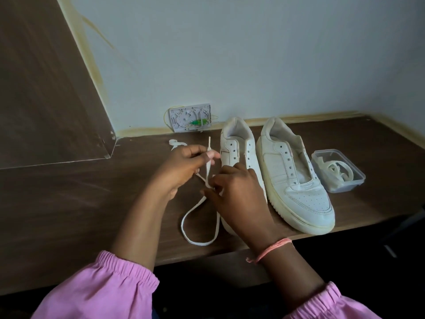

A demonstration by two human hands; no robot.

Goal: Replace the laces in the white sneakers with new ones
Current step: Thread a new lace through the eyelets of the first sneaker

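Note:
Two white sneakers stand side by side on the brown table, toes toward me, with bare eyelets. The left sneaker (236, 146) is partly hidden behind my right hand; the right sneaker (296, 180) shows in full. My left hand (184, 166) pinches a white lace (200, 224) near its tip, which points upward. My right hand (234, 196) pinches the same lace lower down, beside the left sneaker's side. The lace hangs in a loop on the table in front of my hands.
A clear plastic box (349, 178) holding more white lace sits right of the sneakers. Another bit of lace (176, 143) lies behind my left hand. A white plastic panel (190, 117) leans on the wall. The table's front edge (207, 252) runs below the loop.

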